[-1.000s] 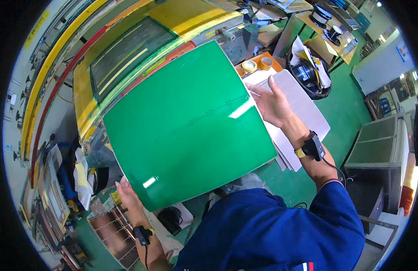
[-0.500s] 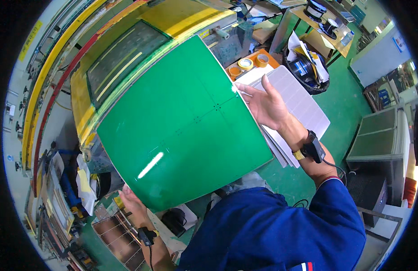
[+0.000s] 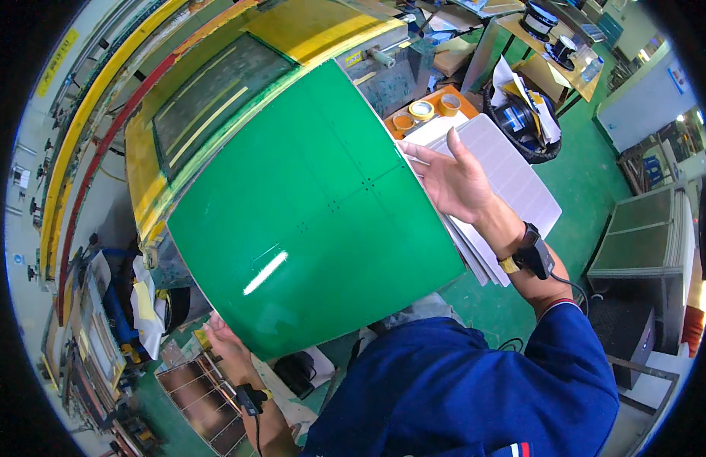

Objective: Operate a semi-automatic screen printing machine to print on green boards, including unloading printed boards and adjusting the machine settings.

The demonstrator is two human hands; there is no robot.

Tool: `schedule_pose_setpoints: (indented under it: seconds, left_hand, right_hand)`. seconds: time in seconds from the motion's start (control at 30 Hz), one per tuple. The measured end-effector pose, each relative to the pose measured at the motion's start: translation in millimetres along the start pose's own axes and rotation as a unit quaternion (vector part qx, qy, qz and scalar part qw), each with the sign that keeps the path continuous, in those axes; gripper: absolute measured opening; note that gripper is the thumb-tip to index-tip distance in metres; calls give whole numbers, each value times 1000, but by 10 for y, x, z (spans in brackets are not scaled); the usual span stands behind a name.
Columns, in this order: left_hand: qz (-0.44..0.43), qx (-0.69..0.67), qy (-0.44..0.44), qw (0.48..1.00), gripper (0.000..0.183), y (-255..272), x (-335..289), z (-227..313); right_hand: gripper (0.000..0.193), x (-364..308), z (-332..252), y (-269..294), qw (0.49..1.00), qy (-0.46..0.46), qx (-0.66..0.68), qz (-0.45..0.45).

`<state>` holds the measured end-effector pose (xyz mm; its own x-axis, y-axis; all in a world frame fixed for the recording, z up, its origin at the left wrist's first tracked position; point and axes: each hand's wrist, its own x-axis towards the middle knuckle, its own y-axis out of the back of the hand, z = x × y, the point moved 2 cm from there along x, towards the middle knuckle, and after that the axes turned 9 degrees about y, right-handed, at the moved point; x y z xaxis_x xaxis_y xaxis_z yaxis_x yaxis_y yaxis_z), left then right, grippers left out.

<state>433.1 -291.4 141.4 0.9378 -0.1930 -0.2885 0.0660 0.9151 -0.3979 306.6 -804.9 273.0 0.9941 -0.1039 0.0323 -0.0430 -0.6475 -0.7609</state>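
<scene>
Fabric of our dark blue shirt [image 3: 459,381] fills the lower part of the view, and each wrist carries a small black device, the right one [image 3: 534,251] with a yellow band and a cable running from it. Just beyond, we hold a glossy green panel [image 3: 315,221] between both hands, tilted across the middle, with pale thin edges, a few small dark dots and a bright streak of reflected light. Our left hand [image 3: 229,343] grips its lower-left edge, the fingers partly hidden; our right hand [image 3: 459,183] faces palm up, thumb raised, its fingertips at the right edge, where we cannot tell how far they reach underneath. Beside that hand, and partly behind it, lies a fanned stack of pale grey sheets [image 3: 517,171]. Past the stack, three tape rolls [image 3: 421,110] sit near an orange board [image 3: 467,108]. Along the panel's far side we see a yellow frame [image 3: 345,29] around a dark rectangular pane [image 3: 223,95] with pale strips. Farther right stands a black bin [image 3: 532,154] stuffed with papers, and beyond it a wooden table [image 3: 581,87] bears black-and-white spools [image 3: 539,21].
</scene>
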Motion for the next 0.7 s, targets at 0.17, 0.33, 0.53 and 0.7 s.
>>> schedule_pose_setpoints:
  seconds: [0.17, 0.33, 0.53, 0.7]
  left_hand:
    - [12, -17, 26, 999, 58, -109, -19, -3]
    - [-46, -28, -5, 999, 62, 308, 66, -91]
    - [34, -27, -26, 999, 52, 213, 22, -105]
    - [33, -34, -23, 999, 53, 43, -47, -42]
  right_hand:
    - [96, 5, -7, -10, 1000, -1, -10, 2]
    - [96, -10, 9, -19, 1000, 0, -8, -26]
    - [92, -45, -6, -40, 1000, 10, -13, -24]
    - [91, -62, 31, 41, 999, 14, -37, -5]
